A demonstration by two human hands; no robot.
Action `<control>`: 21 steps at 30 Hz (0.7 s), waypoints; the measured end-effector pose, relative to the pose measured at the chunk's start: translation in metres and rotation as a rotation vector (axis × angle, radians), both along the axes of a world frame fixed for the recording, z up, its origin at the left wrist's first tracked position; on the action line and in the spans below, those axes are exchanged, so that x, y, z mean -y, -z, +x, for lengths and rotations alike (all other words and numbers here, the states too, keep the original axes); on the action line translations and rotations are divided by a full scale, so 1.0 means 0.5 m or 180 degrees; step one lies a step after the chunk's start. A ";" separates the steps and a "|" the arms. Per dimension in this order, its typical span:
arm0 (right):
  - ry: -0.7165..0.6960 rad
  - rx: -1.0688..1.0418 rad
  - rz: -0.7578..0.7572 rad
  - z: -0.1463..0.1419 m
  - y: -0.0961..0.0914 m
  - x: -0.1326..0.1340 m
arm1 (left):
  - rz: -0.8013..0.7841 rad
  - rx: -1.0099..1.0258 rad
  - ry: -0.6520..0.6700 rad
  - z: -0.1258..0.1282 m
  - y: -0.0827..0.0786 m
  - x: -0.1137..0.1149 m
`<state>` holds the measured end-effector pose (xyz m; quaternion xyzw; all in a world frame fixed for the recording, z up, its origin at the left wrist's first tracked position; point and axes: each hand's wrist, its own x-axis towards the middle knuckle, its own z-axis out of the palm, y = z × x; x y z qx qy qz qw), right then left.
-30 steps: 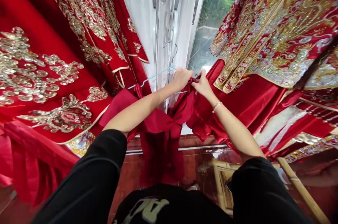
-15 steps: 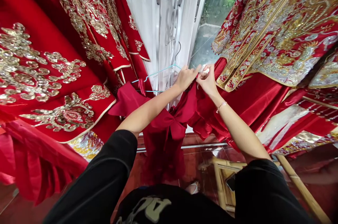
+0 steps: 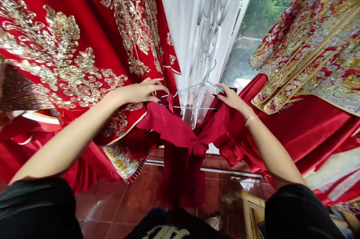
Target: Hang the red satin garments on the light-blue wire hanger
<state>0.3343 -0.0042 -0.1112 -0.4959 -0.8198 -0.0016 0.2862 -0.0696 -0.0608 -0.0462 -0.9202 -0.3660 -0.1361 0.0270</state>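
A dark red dress (image 3: 168,124) with a gathered bow-like front hangs from a thin light-blue hanger (image 3: 194,86) with a metal hook. My left hand (image 3: 144,90) is at the hanger's left end, beside the dress strap (image 3: 170,102); its thumb and forefinger are apart, with the thumb near the dress's top edge. On the other side, my right hand (image 3: 232,98) has its fingers closed around the hanger's right end, by the dress shoulder. The right strap is mostly hidden by those fingers. Below, the dress's skirt hangs toward the tiled floor.
Red garments with gold sequins (image 3: 67,59) hang close on the left. An embroidered red and gold jacket (image 3: 306,51) hangs on the right. Behind the hanger are a white door frame (image 3: 188,14) and a window (image 3: 270,2). A bamboo chair (image 3: 250,209) stands lower right.
My left hand has moved from the hanger's right side to its left end. My right hand stays at the right end, its pinch changed to a hold around the hanger. The view has shifted left.
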 end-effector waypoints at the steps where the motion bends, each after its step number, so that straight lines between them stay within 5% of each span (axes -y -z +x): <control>1: 0.0138 0.0140 0.0042 -0.011 0.009 -0.006 | -0.0281 -0.0036 0.0087 -0.017 -0.001 -0.020; 8: 0.0607 0.0409 0.0588 -0.033 0.013 0.041 | -0.1969 -0.0058 0.0111 -0.022 0.007 -0.056; 10: 0.0438 0.0256 0.1053 -0.078 0.011 0.071 | -0.2208 0.0010 0.0065 -0.015 0.003 -0.053; 12: -0.0206 0.0380 0.1325 -0.153 0.016 0.095 | -0.2399 0.0074 0.0149 -0.011 -0.003 -0.049; 15: -0.1068 0.0952 0.1080 -0.281 0.035 0.105 | -0.2477 0.0053 0.0256 -0.009 -0.011 -0.045; 18: -0.0950 0.1188 0.1105 -0.358 0.054 0.085 | -0.2175 -0.0139 0.0198 -0.018 -0.023 -0.044; 21: -0.0804 0.1108 0.1247 -0.365 0.069 0.060 | -0.1708 -0.0317 0.0100 -0.024 -0.045 -0.048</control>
